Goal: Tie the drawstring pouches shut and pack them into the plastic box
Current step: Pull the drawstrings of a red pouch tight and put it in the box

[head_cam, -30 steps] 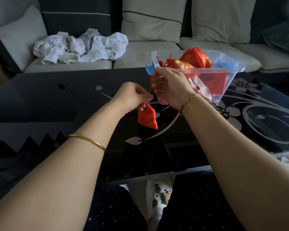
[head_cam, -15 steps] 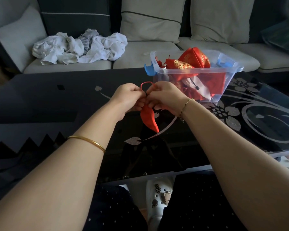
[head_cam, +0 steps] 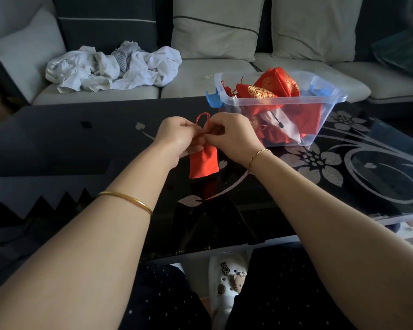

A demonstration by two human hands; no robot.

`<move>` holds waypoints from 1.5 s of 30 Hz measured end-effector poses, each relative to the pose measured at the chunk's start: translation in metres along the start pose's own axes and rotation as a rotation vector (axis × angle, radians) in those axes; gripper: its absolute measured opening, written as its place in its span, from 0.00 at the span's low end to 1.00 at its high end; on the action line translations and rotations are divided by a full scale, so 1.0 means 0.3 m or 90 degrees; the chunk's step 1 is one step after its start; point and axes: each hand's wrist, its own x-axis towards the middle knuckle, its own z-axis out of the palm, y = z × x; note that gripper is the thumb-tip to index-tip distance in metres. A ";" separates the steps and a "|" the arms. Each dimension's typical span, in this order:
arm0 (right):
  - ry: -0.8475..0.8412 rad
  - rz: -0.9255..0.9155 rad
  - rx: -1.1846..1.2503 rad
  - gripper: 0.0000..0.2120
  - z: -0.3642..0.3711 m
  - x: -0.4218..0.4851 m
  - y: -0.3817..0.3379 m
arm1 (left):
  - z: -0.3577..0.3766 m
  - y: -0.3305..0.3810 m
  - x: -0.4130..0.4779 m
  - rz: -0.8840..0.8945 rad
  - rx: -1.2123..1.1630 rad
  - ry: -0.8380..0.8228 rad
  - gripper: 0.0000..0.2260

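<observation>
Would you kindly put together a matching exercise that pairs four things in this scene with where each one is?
Things:
1. plain red pouch
2. plastic box
3. white cloth heap
4. gold bangle

Places:
a. on the sofa seat
b. round the left forearm
c. pinched at its neck by the left hand and right hand
d. on the glass table, holding other pouches

Pairs: 1-c, 2-d, 3-a, 4-b
</observation>
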 end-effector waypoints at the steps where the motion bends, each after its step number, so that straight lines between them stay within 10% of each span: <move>1: -0.008 -0.016 -0.023 0.06 0.002 0.001 -0.002 | -0.002 0.002 -0.001 -0.003 -0.003 0.003 0.07; 13: -0.034 0.392 0.411 0.06 -0.013 -0.001 0.029 | -0.028 0.020 -0.028 0.286 0.277 0.040 0.03; 24: -0.086 0.527 0.659 0.06 -0.018 -0.005 0.019 | 0.002 -0.011 -0.016 0.402 0.473 0.070 0.04; 36: -0.082 0.463 0.664 0.02 -0.036 -0.001 0.025 | 0.007 -0.007 -0.009 0.399 0.459 0.097 0.04; 45: 0.024 0.379 0.396 0.07 -0.066 0.003 0.082 | -0.022 0.004 -0.014 0.384 0.592 0.024 0.05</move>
